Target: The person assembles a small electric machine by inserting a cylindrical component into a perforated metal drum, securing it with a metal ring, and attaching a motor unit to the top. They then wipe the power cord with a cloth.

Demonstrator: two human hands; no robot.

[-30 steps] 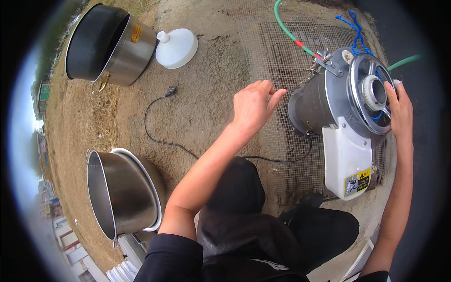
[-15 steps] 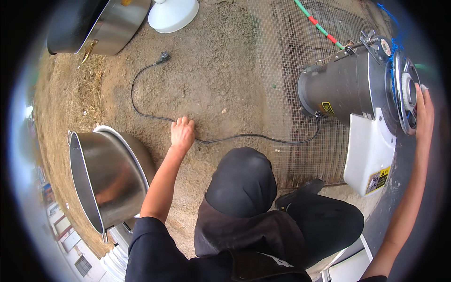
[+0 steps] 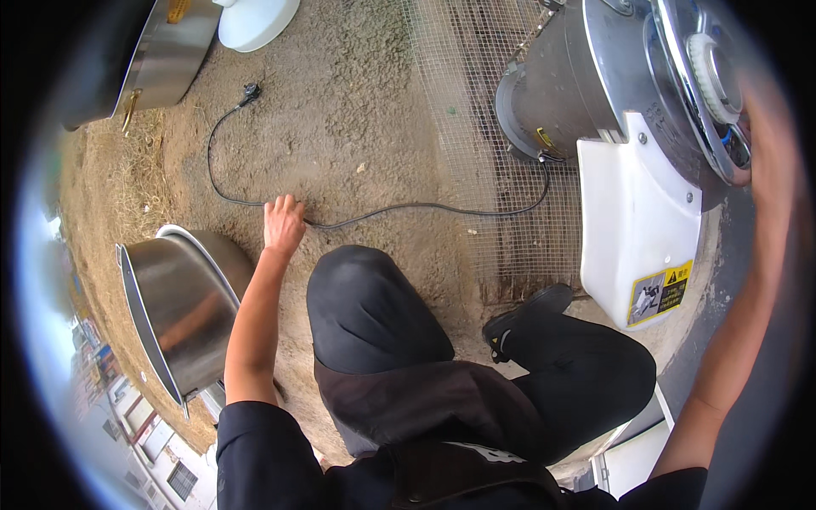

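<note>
My left hand (image 3: 283,223) is down on the dirt ground, fingers closed around a black power cord (image 3: 399,208) that runs from a plug (image 3: 248,89) at the upper left to a steel machine (image 3: 595,81). My right hand (image 3: 752,127) rests on the machine's round metal end plate (image 3: 705,76) at the far right; how its fingers grip is blurred. The machine lies on wire mesh (image 3: 467,110) and has a white plastic chute (image 3: 637,229) with a yellow warning label. I am crouching, my dark-trousered knee (image 3: 361,306) between my arms.
A large steel pot (image 3: 183,306) stands tilted by my left forearm. Another steel pot (image 3: 161,51) and a white lid (image 3: 255,21) sit at the top left. Dry grass edges the dirt on the left. My black shoe (image 3: 527,310) stands beside the chute.
My left hand dropped from beside the machine down to the ground and closed on the cord. The view moved closer to the machine; my right hand stayed on its end plate.
</note>
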